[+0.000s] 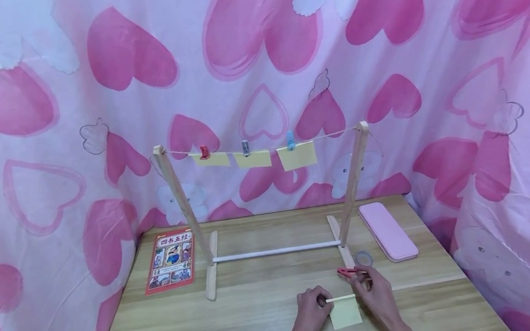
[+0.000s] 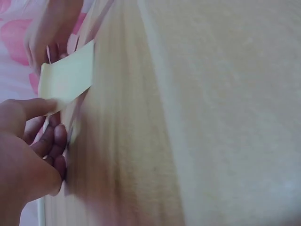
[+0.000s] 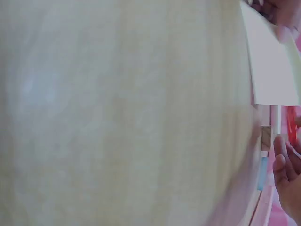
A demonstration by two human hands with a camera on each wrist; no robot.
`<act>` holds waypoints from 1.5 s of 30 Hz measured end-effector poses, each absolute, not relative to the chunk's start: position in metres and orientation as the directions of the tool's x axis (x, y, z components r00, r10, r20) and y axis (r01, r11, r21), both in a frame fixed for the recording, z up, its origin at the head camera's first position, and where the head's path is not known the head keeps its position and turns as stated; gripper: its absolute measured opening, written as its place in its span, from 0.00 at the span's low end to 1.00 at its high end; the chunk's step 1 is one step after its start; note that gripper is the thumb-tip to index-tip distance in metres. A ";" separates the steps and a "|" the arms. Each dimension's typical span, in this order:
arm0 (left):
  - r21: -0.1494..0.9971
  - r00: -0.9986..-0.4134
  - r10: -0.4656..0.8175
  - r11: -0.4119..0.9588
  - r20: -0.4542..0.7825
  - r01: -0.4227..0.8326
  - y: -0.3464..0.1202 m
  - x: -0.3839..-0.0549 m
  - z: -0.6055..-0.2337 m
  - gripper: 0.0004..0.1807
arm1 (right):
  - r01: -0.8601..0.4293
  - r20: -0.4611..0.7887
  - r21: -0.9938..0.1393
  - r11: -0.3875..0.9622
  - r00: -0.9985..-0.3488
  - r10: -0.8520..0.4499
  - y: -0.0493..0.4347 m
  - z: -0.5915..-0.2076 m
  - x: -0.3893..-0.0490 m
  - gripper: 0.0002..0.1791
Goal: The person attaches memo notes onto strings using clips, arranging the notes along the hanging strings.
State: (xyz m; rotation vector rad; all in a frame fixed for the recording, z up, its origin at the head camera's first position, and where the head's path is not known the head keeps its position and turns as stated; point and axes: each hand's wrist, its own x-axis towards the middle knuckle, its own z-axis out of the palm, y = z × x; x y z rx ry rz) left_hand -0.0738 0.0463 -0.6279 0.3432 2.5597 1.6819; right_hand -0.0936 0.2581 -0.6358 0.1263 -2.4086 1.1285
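A yellow paper note (image 1: 346, 314) with its top edge folded over is held just above the front of the table. My left hand (image 1: 311, 310) pinches its upper left corner between thumb and fingers, as the left wrist view shows from beside the note (image 2: 70, 77). My right hand (image 1: 376, 292) is at the upper right corner and holds a red clothespin (image 1: 348, 272) in its fingers. Whether that hand also grips the paper I cannot tell. In the right wrist view the clothespin (image 3: 291, 123) is partly cut off by the frame's edge.
Behind the hands stands a wooden frame (image 1: 355, 185) with a string (image 1: 327, 136). Three yellow notes hang there from red (image 1: 204, 152), grey (image 1: 245, 147) and blue (image 1: 290, 141) clips. A tape roll (image 1: 363, 254), pink case (image 1: 388, 231) and comic-style book (image 1: 170, 261) lie around it.
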 end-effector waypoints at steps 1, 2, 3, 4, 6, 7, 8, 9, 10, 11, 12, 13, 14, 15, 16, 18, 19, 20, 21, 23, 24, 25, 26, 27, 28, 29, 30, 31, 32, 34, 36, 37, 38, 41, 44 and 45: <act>0.933 -0.977 0.205 0.337 0.061 0.129 0.045 -0.073 -0.628 0.07 | -0.278 0.465 -0.711 0.645 -0.875 0.136 0.259 -0.633 -0.093 0.19; 0.946 -0.979 0.195 0.302 0.059 0.118 0.045 -0.073 -0.628 0.07 | -0.283 0.478 -0.717 0.637 -0.864 0.155 0.259 -0.630 -0.093 0.18; 0.955 -0.980 0.188 0.274 0.061 0.112 0.044 -0.073 -0.628 0.07 | -0.291 0.495 -0.714 0.636 -0.853 0.166 0.260 -0.627 -0.094 0.19; 0.964 -0.981 0.185 0.244 0.065 0.110 0.044 -0.074 -0.629 0.07 | -0.302 0.510 -0.713 0.633 -0.843 0.173 0.260 -0.624 -0.094 0.19; 0.973 -0.979 0.185 0.196 0.085 0.122 0.044 -0.075 -0.629 0.06 | -0.327 0.535 -0.709 0.624 -0.827 0.174 0.259 -0.618 -0.096 0.21; 0.976 -0.979 0.182 0.175 0.096 0.128 0.044 -0.075 -0.630 0.06 | -0.343 0.547 -0.707 0.619 -0.820 0.170 0.259 -0.614 -0.096 0.21; 0.980 -0.979 0.177 0.149 0.103 0.130 0.044 -0.076 -0.631 0.06 | -0.359 0.561 -0.700 0.617 -0.811 0.164 0.259 -0.611 -0.097 0.21; 0.983 -0.980 0.168 0.127 0.109 0.131 0.044 -0.076 -0.631 0.05 | -0.375 0.576 -0.690 0.619 -0.802 0.157 0.258 -0.608 -0.098 0.20; 0.987 -0.982 0.156 0.101 0.106 0.122 0.044 -0.076 -0.632 0.05 | -0.390 0.591 -0.681 0.620 -0.793 0.150 0.258 -0.606 -0.099 0.19; 0.990 -0.985 0.140 0.082 0.102 0.114 0.045 -0.076 -0.632 0.04 | -0.405 0.604 -0.672 0.620 -0.785 0.142 0.258 -0.603 -0.100 0.18; 0.990 -0.986 0.118 0.071 0.115 0.124 0.045 -0.076 -0.634 0.04 | -0.419 0.613 -0.667 0.616 -0.779 0.133 0.258 -0.600 -0.102 0.17; 0.994 -0.991 0.096 0.051 0.096 0.101 0.045 -0.077 -0.632 0.04 | -0.424 0.611 -0.671 0.608 -0.781 0.130 0.258 -0.596 -0.103 0.18; 0.996 -0.995 0.071 0.033 0.077 0.079 0.045 -0.078 -0.631 0.04 | -0.418 0.601 -0.682 0.601 -0.788 0.134 0.258 -0.591 -0.105 0.18; 0.998 -0.997 0.044 0.022 0.060 0.061 0.046 -0.079 -0.628 0.04 | -0.403 0.576 -0.706 0.583 -0.805 0.141 0.258 -0.585 -0.106 0.19; 0.999 -0.999 0.018 0.006 0.036 0.037 0.046 -0.080 -0.624 0.05 | -0.380 0.544 -0.734 0.563 -0.825 0.153 0.258 -0.577 -0.108 0.19; 1.000 -0.999 -0.035 -0.010 -0.009 -0.009 0.046 -0.084 -0.614 0.06 | -0.315 0.461 -0.793 0.522 -0.870 0.174 0.260 -0.557 -0.110 0.20; 0.998 -0.997 -0.054 -0.028 -0.054 -0.053 0.046 -0.085 -0.604 0.06 | -0.284 0.422 -0.814 0.506 -0.888 0.181 0.261 -0.545 -0.111 0.20; 0.997 -0.994 -0.075 -0.035 -0.075 -0.072 0.046 -0.088 -0.596 0.07 | -0.269 0.397 -0.829 0.490 -0.900 0.178 0.262 -0.532 -0.112 0.18; 0.996 -0.992 -0.093 -0.043 -0.086 -0.082 0.046 -0.091 -0.586 0.07 | -0.265 0.380 -0.837 0.478 -0.911 0.161 0.265 -0.516 -0.113 0.17; 0.993 -0.987 -0.127 -0.068 -0.103 -0.094 0.048 -0.100 -0.563 0.08 | -0.322 0.414 -0.823 0.469 -0.905 0.104 0.270 -0.482 -0.117 0.16; 0.993 -0.985 -0.142 -0.082 -0.095 -0.084 0.049 -0.107 -0.550 0.09 | -0.373 0.453 -0.804 0.463 -0.888 0.072 0.274 -0.462 -0.119 0.16; 0.993 -0.985 -0.151 -0.101 -0.081 -0.066 0.051 -0.113 -0.536 0.09 | -0.425 0.492 -0.783 0.455 -0.870 0.035 0.276 -0.440 -0.121 0.16; 0.992 -0.985 -0.162 -0.117 -0.057 -0.038 0.053 -0.120 -0.521 0.09 | -0.482 0.540 -0.753 0.448 -0.842 0.002 0.279 -0.418 -0.123 0.17; 0.992 -0.985 -0.171 -0.128 -0.019 0.004 0.055 -0.128 -0.506 0.09 | -0.531 0.580 -0.720 0.447 -0.814 -0.032 0.282 -0.395 -0.125 0.18; 0.989 -0.983 -0.183 -0.141 0.011 0.037 0.058 -0.135 -0.490 0.09 | -0.576 0.619 -0.685 0.446 -0.783 -0.060 0.283 -0.372 -0.126 0.18; 0.985 -0.981 -0.189 -0.151 0.049 0.078 0.060 -0.141 -0.474 0.09 | -0.600 0.643 -0.658 0.455 -0.762 -0.075 0.284 -0.349 -0.128 0.17; 0.979 -0.977 -0.198 -0.165 0.084 0.118 0.062 -0.147 -0.458 0.09 | -0.615 0.655 -0.637 0.465 -0.750 -0.095 0.284 -0.327 -0.130 0.17; 0.972 -0.971 -0.206 -0.179 0.117 0.155 0.064 -0.153 -0.442 0.10 | -0.634 0.666 -0.617 0.465 -0.736 -0.119 0.284 -0.307 -0.133 0.17; 0.963 -0.964 -0.217 -0.189 0.152 0.194 0.066 -0.159 -0.427 0.10 | -0.651 0.677 -0.593 0.473 -0.722 -0.143 0.283 -0.289 -0.137 0.17; 0.946 -0.952 -0.236 -0.208 0.196 0.246 0.069 -0.169 -0.400 0.10 | -0.667 0.676 -0.565 0.485 -0.712 -0.191 0.280 -0.256 -0.148 0.16; 0.933 -0.938 -0.259 -0.217 0.230 0.288 0.070 -0.178 -0.378 0.11 | -0.683 0.677 -0.533 0.499 -0.698 -0.234 0.276 -0.231 -0.160 0.16; 0.926 -0.932 -0.268 -0.221 0.244 0.306 0.071 -0.182 -0.370 0.11 | -0.689 0.672 -0.523 0.502 -0.695 -0.254 0.273 -0.221 -0.166 0.16; 0.921 -0.926 -0.277 -0.220 0.258 0.322 0.071 -0.185 -0.363 0.10 | -0.683 0.662 -0.518 0.515 -0.701 -0.265 0.271 -0.212 -0.172 0.14; 0.907 -0.905 -0.307 -0.212 0.293 0.365 0.073 -0.194 -0.348 0.10 | -0.654 0.624 -0.520 0.550 -0.730 -0.279 0.264 -0.193 -0.185 0.11; 0.900 -0.893 -0.325 -0.201 0.311 0.387 0.074 -0.199 -0.342 0.09 | -0.629 0.583 -0.542 0.557 -0.759 -0.290 0.258 -0.181 -0.198 0.07; 0.899 -0.891 -0.330 -0.199 0.313 0.390 0.075 -0.200 -0.341 0.09 | -0.623 0.574 -0.540 0.566 -0.764 -0.293 0.256 -0.178 -0.201 0.06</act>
